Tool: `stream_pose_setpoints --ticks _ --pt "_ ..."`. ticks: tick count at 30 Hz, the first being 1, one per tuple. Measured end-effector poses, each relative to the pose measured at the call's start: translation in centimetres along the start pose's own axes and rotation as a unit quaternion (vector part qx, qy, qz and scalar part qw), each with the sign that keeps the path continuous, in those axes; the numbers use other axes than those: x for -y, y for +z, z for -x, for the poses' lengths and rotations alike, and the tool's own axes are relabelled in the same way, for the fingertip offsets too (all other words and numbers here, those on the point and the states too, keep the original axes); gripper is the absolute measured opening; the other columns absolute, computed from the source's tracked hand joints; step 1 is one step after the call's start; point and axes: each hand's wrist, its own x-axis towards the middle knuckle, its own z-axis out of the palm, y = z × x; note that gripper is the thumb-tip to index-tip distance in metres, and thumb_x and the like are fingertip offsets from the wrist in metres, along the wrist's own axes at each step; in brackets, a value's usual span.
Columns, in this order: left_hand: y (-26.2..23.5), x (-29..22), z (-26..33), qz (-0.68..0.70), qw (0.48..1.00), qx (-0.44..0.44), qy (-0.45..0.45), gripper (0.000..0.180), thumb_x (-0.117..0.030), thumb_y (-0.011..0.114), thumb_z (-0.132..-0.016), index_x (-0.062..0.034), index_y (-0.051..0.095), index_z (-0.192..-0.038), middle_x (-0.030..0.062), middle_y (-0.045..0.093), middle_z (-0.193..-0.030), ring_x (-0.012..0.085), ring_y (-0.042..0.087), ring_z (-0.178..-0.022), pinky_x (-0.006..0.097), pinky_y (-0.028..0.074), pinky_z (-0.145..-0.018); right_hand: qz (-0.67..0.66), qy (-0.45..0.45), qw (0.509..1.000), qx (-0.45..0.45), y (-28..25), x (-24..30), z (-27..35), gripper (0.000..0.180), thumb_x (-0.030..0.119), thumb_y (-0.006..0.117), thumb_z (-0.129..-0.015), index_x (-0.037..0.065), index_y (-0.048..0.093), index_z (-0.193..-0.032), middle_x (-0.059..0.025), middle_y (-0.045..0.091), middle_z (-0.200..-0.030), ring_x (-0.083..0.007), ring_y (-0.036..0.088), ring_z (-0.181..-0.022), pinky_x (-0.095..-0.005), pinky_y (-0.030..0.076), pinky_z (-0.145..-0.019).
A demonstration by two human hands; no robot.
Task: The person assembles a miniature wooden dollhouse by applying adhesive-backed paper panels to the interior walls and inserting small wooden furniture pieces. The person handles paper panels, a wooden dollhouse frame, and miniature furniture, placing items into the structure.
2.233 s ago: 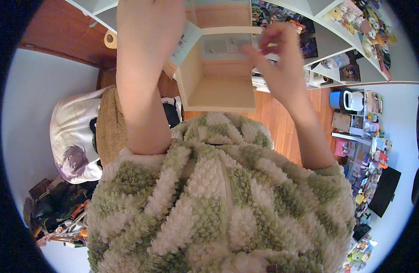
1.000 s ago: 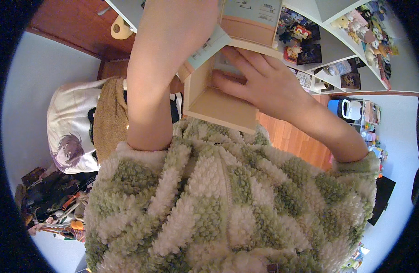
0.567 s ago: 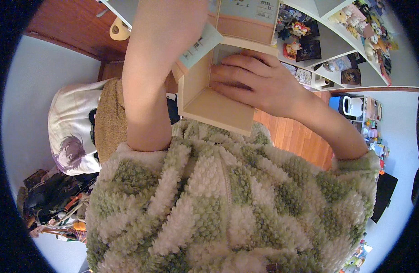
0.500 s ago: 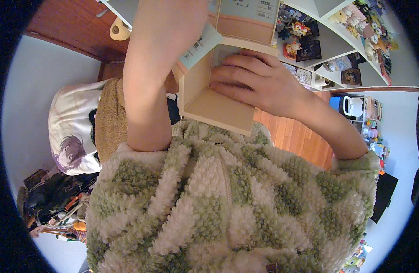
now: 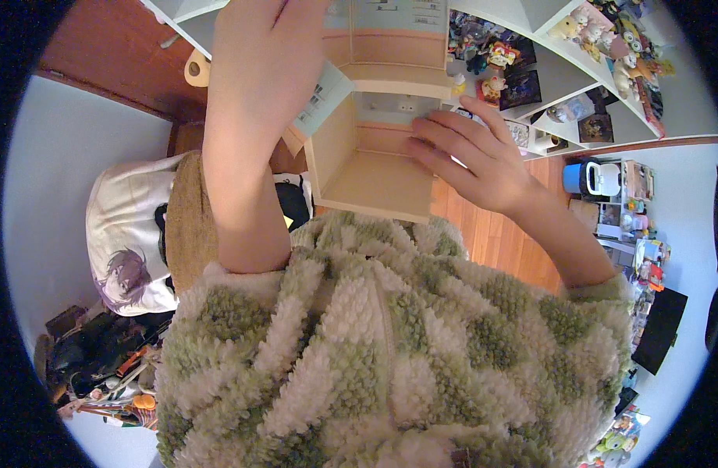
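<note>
In front of my chest is a beige open-fronted box (image 5: 374,183) with stacked compartments and pale blue printed panels inside. A printed flap (image 5: 325,97) juts out at its left side, tilted. My left hand (image 5: 273,39) is raised by the upper left of the box; its fingers run out past the top edge, so their grip is hidden. At the lower compartment's right side is my right hand (image 5: 476,160), fingers apart and slightly bent. Its fingertips overlap the compartment's opening; whether they touch the box I cannot tell.
White shelves (image 5: 523,23) with figurines and plush toys stand ahead on the right. A white cloth with a printed figure (image 5: 129,234) and a brown textile (image 5: 189,218) lie to the left. Wooden floor (image 5: 492,226) shows below my right forearm.
My right hand has drawn back out of the lower compartment toward the right, and its fingers have spread. The compartment's back panel now shows. The box appears slightly further left in view.
</note>
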Motion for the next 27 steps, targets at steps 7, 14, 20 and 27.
stream_pose_setpoints --ticks 7,14,20,27 --pt "0.5 -0.7 0.0 0.022 1.000 0.009 -0.014 0.029 -0.020 0.051 -0.084 0.0048 0.061 -0.095 0.0106 0.065 -0.084 0.0157 0.056 -0.079 0.028 0.044 -0.075 -0.028 0.025 0.999 -0.031 -0.5 -0.3 1.7 0.025 0.013 0.063 -0.065 0.007 0.066 -0.089 -0.0068 0.061 -0.103 -0.0229 0.057 -0.098 -0.0431 0.046 -0.090" --pt "1.6 -1.7 0.1 0.071 0.996 0.013 0.061 0.025 -0.014 0.049 -0.083 0.0098 0.049 -0.076 0.0237 0.048 -0.062 0.0261 0.041 -0.054 0.037 0.039 -0.056 -0.277 0.346 0.882 -0.158 -1.0 0.7 0.5 0.030 0.005 0.071 -0.069 0.004 0.055 -0.095 -0.0093 0.058 -0.089 -0.0209 0.058 -0.079 -0.0320 0.048 -0.068" --pt "2.5 -3.0 0.2 0.042 0.996 0.004 0.074 0.026 -0.014 0.049 -0.082 0.0096 0.048 -0.074 0.0227 0.050 -0.061 0.0263 0.042 -0.055 0.038 0.039 -0.056 -0.416 0.529 0.721 -0.165 0.7 0.7 -0.8 0.011 0.006 0.061 -0.083 0.002 0.051 -0.088 -0.0051 0.049 -0.065 -0.0103 0.044 -0.057 -0.0271 0.038 -0.050" --pt "2.9 -4.3 0.5 0.047 0.997 -0.002 0.069 0.024 -0.013 0.047 -0.082 0.0090 0.050 -0.074 0.0205 0.051 -0.061 0.0235 0.043 -0.055 0.037 0.039 -0.056 -0.342 0.511 0.750 -0.246 1.4 0.3 -1.6 0.011 0.010 0.049 -0.089 0.001 0.047 -0.084 -0.0120 0.046 -0.064 -0.0184 0.042 -0.059 -0.0337 0.038 -0.055"
